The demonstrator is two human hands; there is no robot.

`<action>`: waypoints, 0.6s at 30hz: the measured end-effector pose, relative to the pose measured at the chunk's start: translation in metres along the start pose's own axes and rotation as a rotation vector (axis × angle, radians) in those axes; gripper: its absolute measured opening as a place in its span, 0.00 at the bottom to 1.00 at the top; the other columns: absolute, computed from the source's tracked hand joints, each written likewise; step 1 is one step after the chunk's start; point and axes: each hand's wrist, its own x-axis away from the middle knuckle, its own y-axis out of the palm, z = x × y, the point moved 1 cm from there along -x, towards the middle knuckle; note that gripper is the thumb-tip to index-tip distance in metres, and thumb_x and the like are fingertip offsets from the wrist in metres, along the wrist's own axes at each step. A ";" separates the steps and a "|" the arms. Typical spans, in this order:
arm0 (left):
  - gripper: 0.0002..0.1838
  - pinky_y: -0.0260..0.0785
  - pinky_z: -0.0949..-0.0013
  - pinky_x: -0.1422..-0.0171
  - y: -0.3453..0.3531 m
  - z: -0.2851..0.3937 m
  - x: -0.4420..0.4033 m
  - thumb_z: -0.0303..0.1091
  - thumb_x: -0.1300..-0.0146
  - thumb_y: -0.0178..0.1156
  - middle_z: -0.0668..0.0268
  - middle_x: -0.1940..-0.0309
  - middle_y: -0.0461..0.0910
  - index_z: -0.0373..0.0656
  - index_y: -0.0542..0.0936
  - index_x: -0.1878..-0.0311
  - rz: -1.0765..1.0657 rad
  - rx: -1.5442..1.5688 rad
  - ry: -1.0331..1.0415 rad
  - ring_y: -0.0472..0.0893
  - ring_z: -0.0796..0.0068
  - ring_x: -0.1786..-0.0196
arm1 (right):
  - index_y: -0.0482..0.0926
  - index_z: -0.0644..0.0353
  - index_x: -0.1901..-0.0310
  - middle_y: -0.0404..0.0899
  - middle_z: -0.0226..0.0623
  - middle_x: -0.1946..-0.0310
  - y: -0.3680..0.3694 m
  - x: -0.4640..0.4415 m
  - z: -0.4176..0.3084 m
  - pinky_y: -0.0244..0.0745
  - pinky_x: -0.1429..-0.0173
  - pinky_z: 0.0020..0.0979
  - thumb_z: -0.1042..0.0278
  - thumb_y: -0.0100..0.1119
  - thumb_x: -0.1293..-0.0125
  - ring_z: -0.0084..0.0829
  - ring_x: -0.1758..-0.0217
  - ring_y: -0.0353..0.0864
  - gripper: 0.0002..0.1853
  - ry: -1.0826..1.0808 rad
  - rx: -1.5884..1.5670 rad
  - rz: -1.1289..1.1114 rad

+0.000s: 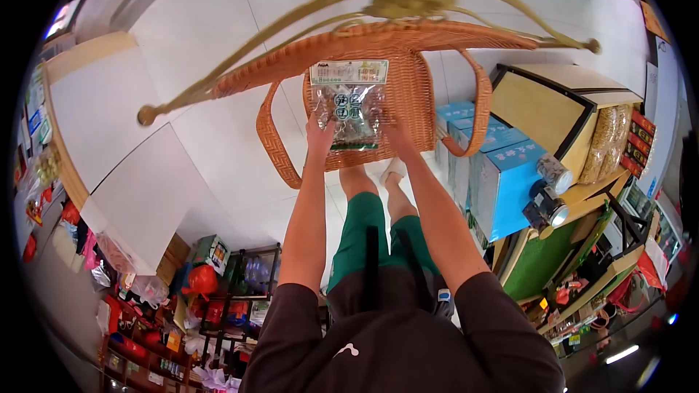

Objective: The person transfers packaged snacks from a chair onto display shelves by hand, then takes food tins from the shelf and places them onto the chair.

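Note:
Between my two hands is a clear plastic packet [352, 94] with a pale printed header, dark contents and large round characters on its front. My left hand [320, 133] grips its lower left edge, and my right hand [394, 135] grips the lower right edge. Fingers of both hands are partly hidden at the packet's sides. Behind and beneath the packet is the orange-brown woven seat of a wicker chair [409, 94]. I cannot tell whether the packet touches it.
The chair's looped armrests [275, 138] flank my hands, and a curved gold-coloured rail [306, 11] arches over its back. Blue boxes [502, 175] are stacked at right near a wooden cabinet [546, 98]. A white board [149, 196] stands left, beside cluttered shelves [247, 276].

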 end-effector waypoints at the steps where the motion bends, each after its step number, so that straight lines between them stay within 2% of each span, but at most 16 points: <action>1: 0.25 0.66 0.56 0.44 -0.001 0.001 -0.005 0.37 0.47 0.62 0.50 0.51 0.74 0.41 0.71 0.46 0.042 -0.139 0.036 0.74 0.50 0.50 | 0.71 0.66 0.47 0.77 0.35 0.58 0.010 -0.007 -0.019 0.70 0.59 0.29 0.64 0.61 0.45 0.26 0.59 0.73 0.24 0.026 -0.112 -0.005; 2: 0.25 0.66 0.56 0.44 -0.003 0.002 -0.005 0.37 0.47 0.62 0.50 0.51 0.74 0.41 0.71 0.46 0.032 -0.138 0.021 0.74 0.50 0.50 | 0.72 0.66 0.47 0.77 0.35 0.59 0.018 -0.015 -0.022 0.70 0.58 0.28 0.65 0.63 0.46 0.26 0.59 0.73 0.25 0.046 -0.164 -0.010; 3: 0.24 0.68 0.59 0.48 -0.006 0.004 -0.005 0.38 0.47 0.62 0.52 0.55 0.76 0.41 0.72 0.47 0.050 -0.114 -0.073 0.76 0.55 0.54 | 0.72 0.66 0.48 0.77 0.35 0.59 0.026 -0.022 -0.024 0.70 0.57 0.28 0.65 0.64 0.47 0.26 0.59 0.73 0.25 0.066 -0.216 -0.013; 4: 0.23 0.70 0.62 0.52 -0.010 0.008 -0.005 0.39 0.47 0.63 0.54 0.59 0.78 0.41 0.73 0.49 0.070 -0.090 -0.164 0.78 0.60 0.58 | 0.72 0.67 0.49 0.77 0.36 0.60 0.033 -0.031 -0.017 0.70 0.57 0.28 0.65 0.68 0.51 0.28 0.59 0.73 0.27 0.025 -0.151 0.043; 5: 0.23 0.70 0.62 0.52 -0.014 0.013 -0.005 0.39 0.47 0.63 0.54 0.59 0.78 0.41 0.73 0.49 0.066 -0.093 -0.174 0.78 0.60 0.58 | 0.72 0.68 0.50 0.77 0.37 0.60 0.037 -0.038 -0.010 0.70 0.56 0.28 0.66 0.72 0.55 0.29 0.59 0.74 0.29 -0.017 -0.088 0.099; 7: 0.20 0.70 0.69 0.59 -0.019 0.015 -0.004 0.40 0.47 0.65 0.61 0.71 0.78 0.39 0.75 0.55 -0.199 0.167 -0.327 0.78 0.71 0.64 | 0.73 0.68 0.51 0.77 0.36 0.60 0.041 -0.046 -0.004 0.70 0.55 0.29 0.65 0.73 0.56 0.28 0.59 0.74 0.29 0.029 -0.045 0.177; 8: 0.14 0.66 0.74 0.66 -0.017 0.012 -0.002 0.39 0.45 0.64 0.69 0.80 0.73 0.38 0.76 0.63 -0.242 0.320 -0.294 0.73 0.80 0.71 | 0.74 0.68 0.53 0.78 0.36 0.60 0.041 -0.047 -0.001 0.70 0.53 0.29 0.63 0.74 0.57 0.28 0.59 0.75 0.30 0.066 -0.001 0.255; 10: 0.10 0.63 0.76 0.69 -0.017 0.027 0.009 0.36 0.42 0.61 0.73 0.81 0.69 0.41 0.74 0.68 -0.340 0.481 -0.429 0.69 0.84 0.74 | 0.75 0.67 0.54 0.78 0.35 0.60 0.038 -0.041 0.006 0.70 0.52 0.29 0.62 0.75 0.58 0.28 0.59 0.76 0.30 0.111 0.027 0.339; 11: 0.07 0.59 0.77 0.74 -0.013 0.017 0.013 0.35 0.40 0.58 0.76 0.82 0.66 0.43 0.72 0.69 -0.315 0.367 -0.327 0.65 0.86 0.78 | 0.76 0.66 0.54 0.78 0.35 0.59 0.034 -0.041 0.006 0.70 0.52 0.29 0.60 0.75 0.57 0.28 0.59 0.76 0.29 0.111 -0.056 0.170; 12: 0.07 0.59 0.77 0.74 -0.017 0.029 0.017 0.35 0.40 0.58 0.76 0.82 0.66 0.43 0.72 0.69 -0.326 0.362 -0.315 0.65 0.86 0.78 | 0.77 0.65 0.54 0.78 0.35 0.58 0.028 -0.040 0.003 0.71 0.53 0.29 0.57 0.74 0.56 0.27 0.59 0.76 0.29 0.105 -0.135 0.003; 14: 0.07 0.57 0.78 0.76 -0.031 0.063 0.034 0.35 0.39 0.55 0.78 0.83 0.64 0.44 0.72 0.70 -0.290 0.511 -0.379 0.65 0.85 0.79 | 0.79 0.60 0.53 0.79 0.34 0.60 0.017 -0.005 -0.032 0.71 0.56 0.28 0.51 0.71 0.52 0.26 0.60 0.76 0.27 0.034 -0.164 -0.168; 16: 0.06 0.56 0.78 0.75 -0.038 0.060 0.047 0.34 0.38 0.52 0.77 0.81 0.65 0.44 0.72 0.69 -0.385 0.607 -0.507 0.66 0.86 0.77 | 0.80 0.58 0.59 0.76 0.31 0.66 0.008 0.011 -0.015 0.68 0.66 0.27 0.45 0.68 0.50 0.24 0.68 0.72 0.25 0.259 -0.242 -0.324; 17: 0.05 0.60 0.78 0.71 -0.043 0.065 0.054 0.33 0.38 0.51 0.75 0.78 0.67 0.43 0.73 0.67 -0.434 0.645 -0.450 0.68 0.84 0.74 | 0.80 0.57 0.61 0.75 0.30 0.70 0.003 0.019 -0.007 0.67 0.70 0.26 0.42 0.66 0.49 0.24 0.72 0.70 0.25 0.374 -0.266 -0.395; 18: 0.05 0.64 0.78 0.66 -0.045 0.074 0.066 0.32 0.39 0.51 0.74 0.75 0.70 0.42 0.74 0.65 -0.504 0.676 -0.400 0.71 0.83 0.70 | 0.79 0.56 0.64 0.74 0.27 0.71 -0.009 0.041 -0.018 0.64 0.72 0.25 0.43 0.66 0.49 0.21 0.72 0.69 0.23 0.506 -0.264 -0.351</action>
